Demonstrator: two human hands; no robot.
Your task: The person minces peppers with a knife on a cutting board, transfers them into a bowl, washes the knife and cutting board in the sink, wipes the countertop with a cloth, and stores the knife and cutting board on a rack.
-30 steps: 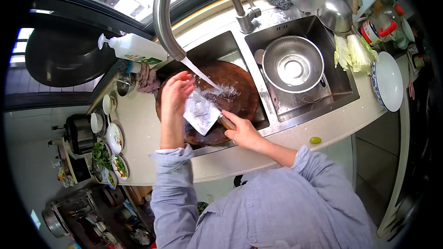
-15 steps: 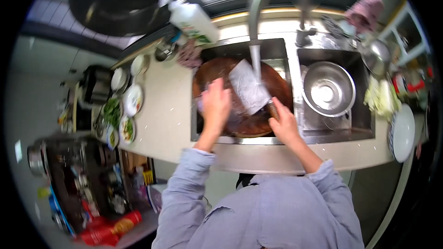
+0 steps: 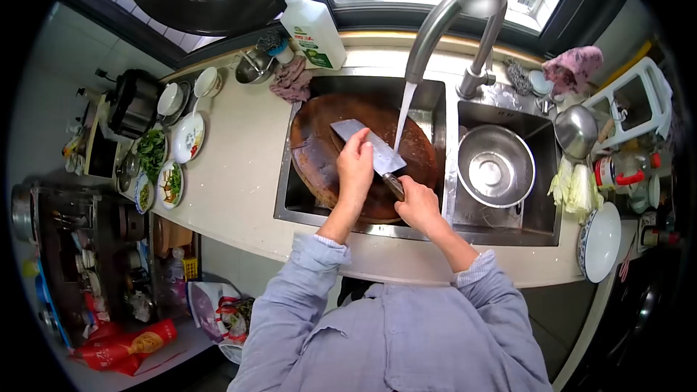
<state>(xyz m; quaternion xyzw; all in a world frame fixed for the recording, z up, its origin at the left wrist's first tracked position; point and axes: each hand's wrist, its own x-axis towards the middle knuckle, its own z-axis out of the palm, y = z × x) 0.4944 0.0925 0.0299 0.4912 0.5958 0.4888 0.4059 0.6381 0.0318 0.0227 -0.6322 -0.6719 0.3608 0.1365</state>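
My right hand [image 3: 419, 207] is wrapped round the dark handle of a cleaver [image 3: 385, 157], which is tilted over the left sink basin. My left hand [image 3: 355, 172] is closed against the cleaver's wide grey blade, its fingertips partly hidden at the near edge. Beneath the cleaver a round, wet wooden chopping board [image 3: 312, 149] fills most of the basin. A stream of water runs from the tap [image 3: 428, 40] and falls behind the blade, near its handle end.
A steel bowl [image 3: 468, 181] stands in the right basin. Cabbage leaves [image 3: 577, 192] and a white bowl [image 3: 602, 243] lie to the right. A pump bottle [image 3: 314, 33] and a crumpled cloth [image 3: 292, 80] stand behind the left basin. Plates of food, including one plate [image 3: 189, 136], line the left counter.
The cleaver has turned from flat-facing to a steeper tilt and now sits nearer my body. My left hand, earlier apart and left of the blade, now touches it. The view has shifted.
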